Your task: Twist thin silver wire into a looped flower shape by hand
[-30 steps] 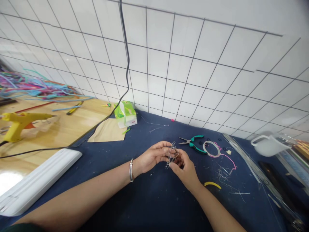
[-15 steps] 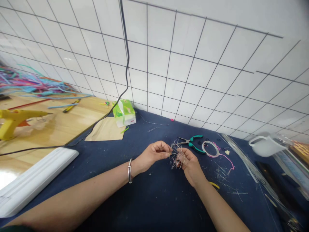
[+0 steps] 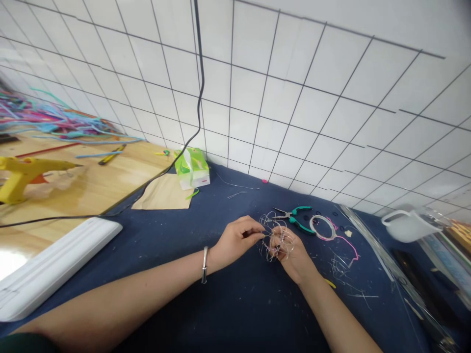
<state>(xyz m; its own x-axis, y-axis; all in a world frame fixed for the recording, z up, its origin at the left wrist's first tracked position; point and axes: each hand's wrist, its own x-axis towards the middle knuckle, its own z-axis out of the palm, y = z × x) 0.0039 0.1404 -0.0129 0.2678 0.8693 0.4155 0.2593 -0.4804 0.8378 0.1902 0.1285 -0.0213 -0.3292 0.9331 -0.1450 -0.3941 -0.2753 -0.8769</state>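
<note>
Between my two hands is an openwork bundle of looped silvery wire (image 3: 270,245) with small pinkish bits on it. My left hand (image 3: 241,240), a silver bangle at its wrist, pinches the wire bundle from the left with thumb and forefinger. My right hand (image 3: 290,255) grips the bundle from the right, its fingers partly covered by the loops. Just beyond the right hand lie pliers (image 3: 296,218) with teal handles, jaws pointing left. A pale ring-shaped coil (image 3: 323,228) with a pink strand sits right of the pliers.
Wire scraps (image 3: 340,267) litter the dark blue cloth. A white cup (image 3: 408,225) stands at the right. Leftward are a tissue pack (image 3: 193,169), brown paper (image 3: 162,192), a long white case (image 3: 59,267) and a yellow glue gun (image 3: 22,176). A black cable (image 3: 200,98) hangs down the tiled wall.
The wire bundle has turned in my hands, its loops now spreading further over my right fingers. Both hands have kept hold. The whole view has shifted slightly.
</note>
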